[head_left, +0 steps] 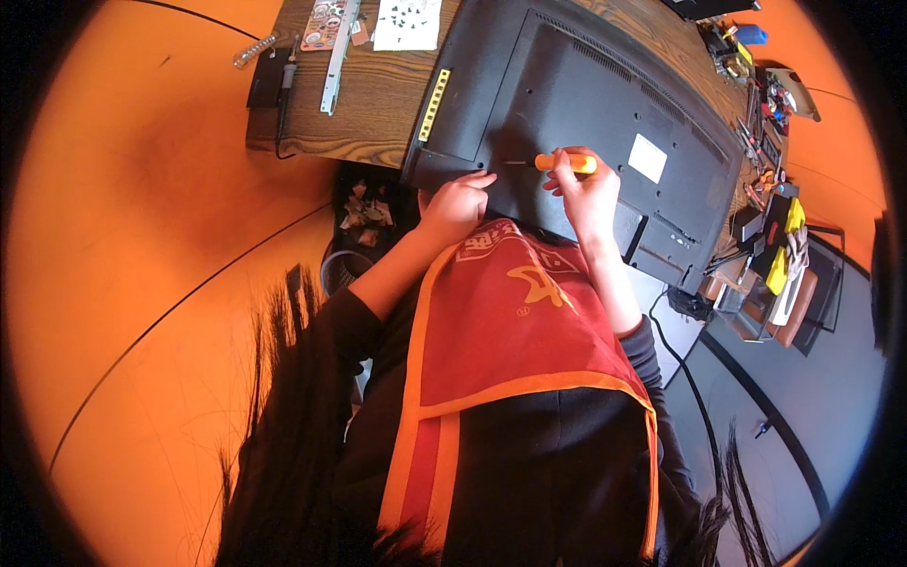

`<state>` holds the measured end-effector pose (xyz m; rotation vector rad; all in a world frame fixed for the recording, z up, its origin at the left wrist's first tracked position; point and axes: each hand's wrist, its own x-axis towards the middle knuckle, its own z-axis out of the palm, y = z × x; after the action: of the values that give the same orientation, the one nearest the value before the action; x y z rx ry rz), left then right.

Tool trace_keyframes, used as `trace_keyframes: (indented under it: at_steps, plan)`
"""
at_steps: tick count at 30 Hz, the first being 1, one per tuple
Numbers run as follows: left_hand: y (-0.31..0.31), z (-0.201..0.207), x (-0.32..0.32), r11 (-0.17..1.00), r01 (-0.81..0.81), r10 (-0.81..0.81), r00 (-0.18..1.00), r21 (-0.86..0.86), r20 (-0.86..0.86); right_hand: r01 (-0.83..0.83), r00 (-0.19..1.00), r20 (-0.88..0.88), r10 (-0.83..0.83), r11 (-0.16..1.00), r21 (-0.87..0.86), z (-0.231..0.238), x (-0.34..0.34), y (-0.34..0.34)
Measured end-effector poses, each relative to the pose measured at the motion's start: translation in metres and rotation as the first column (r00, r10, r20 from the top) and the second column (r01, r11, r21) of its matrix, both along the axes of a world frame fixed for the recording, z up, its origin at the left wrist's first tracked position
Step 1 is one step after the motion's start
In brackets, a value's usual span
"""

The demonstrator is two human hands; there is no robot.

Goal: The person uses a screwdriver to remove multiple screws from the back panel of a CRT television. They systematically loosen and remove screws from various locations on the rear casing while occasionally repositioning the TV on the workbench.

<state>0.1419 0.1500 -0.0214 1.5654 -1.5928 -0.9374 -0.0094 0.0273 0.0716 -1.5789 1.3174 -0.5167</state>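
Note:
A large black flat-screen TV [557, 113] lies with its back panel up on the wooden table. My right hand [592, 194] grips a screwdriver [565, 163] by its yellow-orange handle. Its thin shaft points left, low over the panel near the TV's close edge. My left hand [456, 203] rests at that same edge, toward the left corner, with a finger stretched out over the panel. The fingertip lies beside a small dark hole or screw [481, 167]; which one I cannot tell. The underside of my left hand is hidden.
On the table's left lie a white sheet [407, 24] with several small dark screws, a metal strip [338, 59] and a soldering iron [287, 80]. Tools and yellow-black items [784, 248] crowd the right side. Below the left edge stands a bin [345, 269] with scraps.

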Motion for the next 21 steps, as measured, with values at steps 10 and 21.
trace_keyframes:
  at_steps: [10,21]
  plan:
    - [0.000,-0.004,0.000,1.000,-0.011,0.011,1.000,-0.007,-0.019,-0.042,0.999,-0.004,0.042,0.999,-0.001,0.004,0.001,-0.004]
    - [-0.019,0.008,0.001,0.943,-0.328,0.321,0.941,-0.052,-0.109,-0.575,0.815,-0.233,0.530,0.791,-0.211,0.039,0.011,-0.008]
